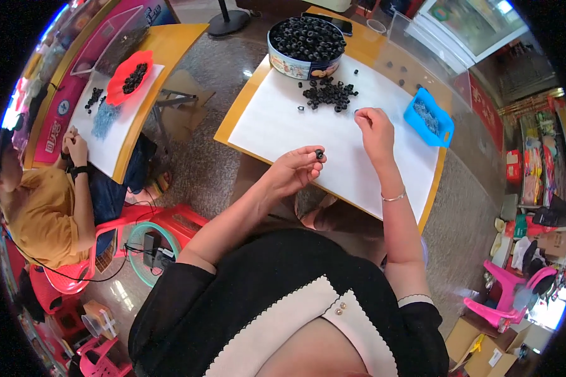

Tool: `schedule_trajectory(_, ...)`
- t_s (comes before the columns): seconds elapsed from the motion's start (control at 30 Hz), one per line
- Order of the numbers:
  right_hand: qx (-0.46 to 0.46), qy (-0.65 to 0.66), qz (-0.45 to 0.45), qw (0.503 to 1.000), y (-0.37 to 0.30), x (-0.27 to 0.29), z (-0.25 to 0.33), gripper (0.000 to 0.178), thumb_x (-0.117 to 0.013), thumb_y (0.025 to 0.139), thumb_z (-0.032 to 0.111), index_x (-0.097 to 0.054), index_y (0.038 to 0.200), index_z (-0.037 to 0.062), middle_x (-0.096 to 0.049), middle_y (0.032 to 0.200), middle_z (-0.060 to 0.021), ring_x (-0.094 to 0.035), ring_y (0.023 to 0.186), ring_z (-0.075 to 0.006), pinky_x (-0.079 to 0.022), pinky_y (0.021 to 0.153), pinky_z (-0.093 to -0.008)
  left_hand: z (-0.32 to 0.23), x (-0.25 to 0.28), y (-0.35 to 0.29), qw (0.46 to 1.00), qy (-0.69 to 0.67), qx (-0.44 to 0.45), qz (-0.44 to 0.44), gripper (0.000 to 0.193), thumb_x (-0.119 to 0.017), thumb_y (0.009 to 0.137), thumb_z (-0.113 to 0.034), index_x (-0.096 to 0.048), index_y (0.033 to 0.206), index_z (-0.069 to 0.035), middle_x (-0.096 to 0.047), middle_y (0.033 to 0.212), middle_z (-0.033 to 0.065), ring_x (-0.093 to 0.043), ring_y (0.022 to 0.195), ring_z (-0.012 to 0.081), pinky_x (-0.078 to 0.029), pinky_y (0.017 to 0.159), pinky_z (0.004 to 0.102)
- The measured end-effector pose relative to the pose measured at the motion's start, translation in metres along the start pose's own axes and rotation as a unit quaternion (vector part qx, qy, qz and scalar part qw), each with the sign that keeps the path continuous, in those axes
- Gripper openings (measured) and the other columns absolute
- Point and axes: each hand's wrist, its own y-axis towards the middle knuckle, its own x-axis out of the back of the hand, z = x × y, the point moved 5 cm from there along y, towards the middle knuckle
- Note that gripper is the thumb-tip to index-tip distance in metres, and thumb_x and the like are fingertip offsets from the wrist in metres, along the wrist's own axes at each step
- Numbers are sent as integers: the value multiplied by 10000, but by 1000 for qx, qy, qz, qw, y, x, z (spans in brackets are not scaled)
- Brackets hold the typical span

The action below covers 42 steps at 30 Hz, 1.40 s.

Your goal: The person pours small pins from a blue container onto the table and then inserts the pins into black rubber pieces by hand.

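My left hand [297, 168] is over the near edge of the white sheet [267, 122], its thumb and fingers closed on a small black cylindrical part [319, 154] with a hole in its end. To the right and farther off, my right hand [376, 129] is raised above the sheet with thumb and forefinger pinched together. Whatever is at those fingertips is too small to make out. Beyond both hands lies a loose pile of black parts [329, 94]. A round tin [300, 67] heaped with more of them stands behind it. Right of my right hand sits a blue plastic tray [445, 134] of small grey-blue pieces.
A dark phone [333, 24] and a small clear cup [376, 26] lie behind the tin. At the left, another person [47, 213] sits at a second table with a red dish [117, 89] of black parts. A pink stool [506, 292] and cardboard boxes [484, 345] stand at right.
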Motion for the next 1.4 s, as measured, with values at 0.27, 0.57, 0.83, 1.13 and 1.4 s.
schedule_trajectory(0.27, 133, -61, 38, 989, 22, -69, 27, 68, -631, 767, 71, -659, 827, 62, -589, 809, -88, -552, 821, -285, -446, 729, -383, -17, 2, -5, 999, 6, -26, -18, 264, -559, 912, -83, -514, 1153, 15, -606, 964, 101, -616, 763, 120, -540, 703, 219)
schedule_trajectory(0.57, 174, -73, 26, 982, 20, -77, 33, 115, -619, 766, 51, -666, 866, 83, -598, 852, -48, -551, 806, -214, -450, 722, -348, -26, 6, -2, 999, 12, -36, -19, 236, -566, 908, -85, -544, 1123, 12, -621, 941, 94, -620, 750, 117, -541, 696, 214)
schedule_trajectory(0.83, -240, 565, 107, 782, -41, -25, 32, 214, -548, 896, 38, -601, 1089, -36, -613, 903, -77, -546, 751, -134, -460, 701, -258, -30, -20, -1, 995, 55, -71, -39, 251, -573, 900, -89, -543, 1126, 17, -621, 935, 94, -606, 739, 120, -529, 686, 232)
schedule_trajectory(1.13, -196, 599, 1, 776, -81, 16, 40, 173, -601, 862, 27, -630, 1023, -29, -637, 893, -67, -549, 739, -113, -461, 682, -246, -9, -65, 0, 990, 126, -50, -31, 236, -557, 902, -62, -552, 1121, 25, -628, 935, 98, -604, 756, 131, -518, 687, 247)
schedule_trajectory(1.4, -161, 434, -56, 885, -99, 47, 66, 139, -618, 844, 4, -653, 978, -3, -628, 895, -21, -535, 776, -72, -435, 702, -204, 4, -82, 2, 984, 164, -65, -19, 220, -567, 891, -36, -574, 1101, 33, -627, 913, 79, -609, 762, 140, -516, 685, 257)
